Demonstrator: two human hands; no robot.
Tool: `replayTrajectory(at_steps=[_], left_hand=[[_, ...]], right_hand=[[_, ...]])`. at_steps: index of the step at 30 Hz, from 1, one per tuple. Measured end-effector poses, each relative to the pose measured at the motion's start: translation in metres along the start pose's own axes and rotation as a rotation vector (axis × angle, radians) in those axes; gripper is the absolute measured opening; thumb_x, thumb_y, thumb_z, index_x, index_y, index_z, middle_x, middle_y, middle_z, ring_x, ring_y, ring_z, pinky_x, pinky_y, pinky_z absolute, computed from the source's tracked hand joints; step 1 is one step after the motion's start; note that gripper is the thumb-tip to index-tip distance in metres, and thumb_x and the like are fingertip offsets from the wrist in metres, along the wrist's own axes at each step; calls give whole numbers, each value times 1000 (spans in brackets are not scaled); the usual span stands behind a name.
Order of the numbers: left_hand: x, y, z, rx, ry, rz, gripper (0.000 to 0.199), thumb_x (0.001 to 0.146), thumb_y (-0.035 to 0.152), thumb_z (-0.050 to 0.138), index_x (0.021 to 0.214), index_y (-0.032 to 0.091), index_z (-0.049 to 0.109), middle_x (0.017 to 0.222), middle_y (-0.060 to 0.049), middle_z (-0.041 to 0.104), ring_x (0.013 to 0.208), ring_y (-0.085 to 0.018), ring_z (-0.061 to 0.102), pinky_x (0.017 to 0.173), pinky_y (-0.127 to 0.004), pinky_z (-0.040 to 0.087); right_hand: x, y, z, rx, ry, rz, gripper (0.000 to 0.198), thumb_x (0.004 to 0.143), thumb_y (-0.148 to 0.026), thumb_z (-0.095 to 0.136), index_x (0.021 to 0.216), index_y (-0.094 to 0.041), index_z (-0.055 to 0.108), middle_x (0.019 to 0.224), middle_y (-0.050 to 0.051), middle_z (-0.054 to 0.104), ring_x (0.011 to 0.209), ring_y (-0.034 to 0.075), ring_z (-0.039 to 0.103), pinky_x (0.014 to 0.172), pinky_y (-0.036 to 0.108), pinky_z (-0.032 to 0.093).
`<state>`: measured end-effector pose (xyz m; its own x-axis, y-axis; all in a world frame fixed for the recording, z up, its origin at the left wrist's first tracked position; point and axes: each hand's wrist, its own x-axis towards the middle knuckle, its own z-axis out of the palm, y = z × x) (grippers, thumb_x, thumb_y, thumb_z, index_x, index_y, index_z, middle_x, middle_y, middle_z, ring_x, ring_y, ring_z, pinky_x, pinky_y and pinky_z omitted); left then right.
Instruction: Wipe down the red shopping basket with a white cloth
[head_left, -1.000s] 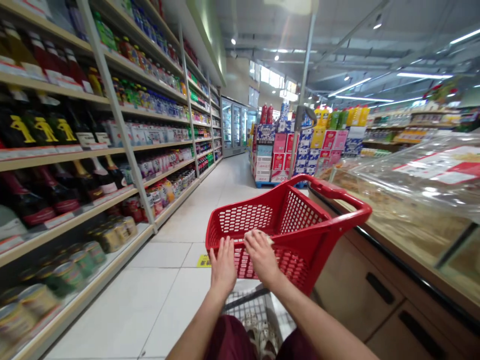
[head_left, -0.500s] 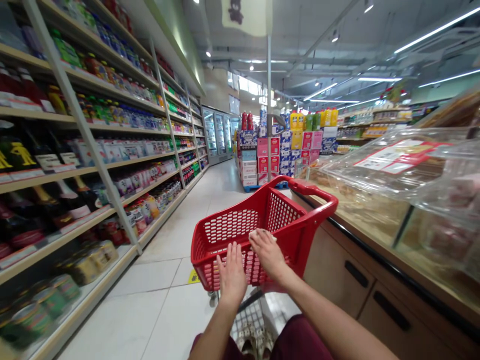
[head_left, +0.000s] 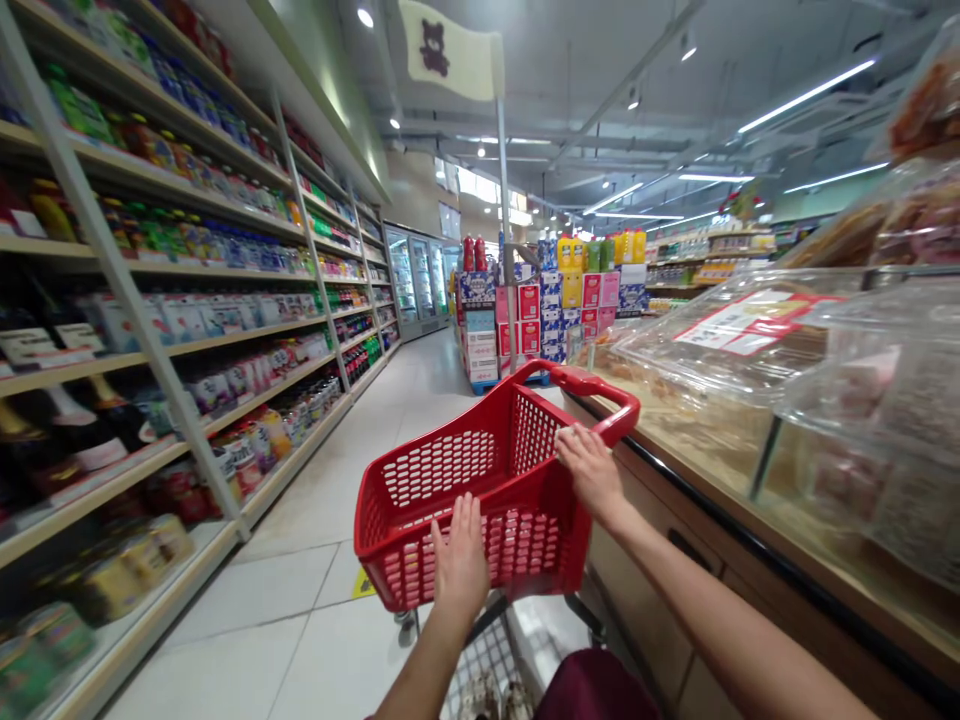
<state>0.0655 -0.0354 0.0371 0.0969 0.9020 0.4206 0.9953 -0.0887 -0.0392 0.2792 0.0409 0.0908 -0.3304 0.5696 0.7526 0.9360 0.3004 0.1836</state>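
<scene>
A red plastic shopping cart [head_left: 480, 470] stands in front of me, turned sideways, its perforated basket holding nothing that I can see. My left hand [head_left: 460, 560] is at its near side wall, fingers stretched out and pointing up toward the rim. My right hand [head_left: 589, 465] is at the near rim by the handle end, fingers bent over the edge. Under these fingers shows a small whitish, cloth-like piece [head_left: 564, 432], mostly hidden by the hand. The red push handle [head_left: 600, 385] lies just beyond my right hand.
Drink shelves [head_left: 225, 330] line the left side. On the right runs a wooden counter [head_left: 720, 500] with clear plastic packages [head_left: 750, 320], close to the cart. Stacked boxes [head_left: 517, 320] stand ahead beside a flag pole. Tiled floor [head_left: 300, 580] lies between shelves and cart.
My right hand has slid along the near rim to the right, toward the handle, with the whitish piece. The left hand stays at the side wall. The view has turned slightly right.
</scene>
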Motion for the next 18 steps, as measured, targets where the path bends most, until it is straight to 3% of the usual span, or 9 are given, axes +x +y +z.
replayTrajectory(at_steps=[3,6,8,13,18], left_hand=[[1,2,1,-69,20,-17,68,64,3,34,131,9,28,139,-11,29,129,-22,22,102,-54,17],[3,5,-2,-142,-2,-51,69,62,3,35,130,8,28,138,-13,30,128,-22,23,103,-54,15],[5,6,-4,-175,-30,-67,70,60,1,35,130,8,28,138,-14,30,129,-22,23,103,-54,15],[2,0,-7,-210,-37,-82,67,62,1,34,129,7,29,138,-13,31,129,-21,22,104,-53,14],[-1,-9,-6,-217,-12,-93,65,63,1,34,128,8,31,136,-13,34,129,-21,23,104,-53,14]], right_hand=[[-1,24,-2,-27,13,85,36,81,-9,39,110,-15,58,119,8,55,118,26,38,96,42,31],[-6,23,1,28,8,-92,38,81,-6,37,110,-18,58,120,3,54,119,22,38,98,40,32],[-4,29,2,61,16,-137,40,80,-5,36,112,-18,57,122,2,53,121,21,35,100,39,31],[-5,61,3,114,177,166,44,78,-3,34,117,-11,52,125,9,49,128,22,23,102,43,30],[-68,18,24,282,218,38,44,82,-4,31,120,-17,49,125,6,49,128,18,25,98,39,37]])
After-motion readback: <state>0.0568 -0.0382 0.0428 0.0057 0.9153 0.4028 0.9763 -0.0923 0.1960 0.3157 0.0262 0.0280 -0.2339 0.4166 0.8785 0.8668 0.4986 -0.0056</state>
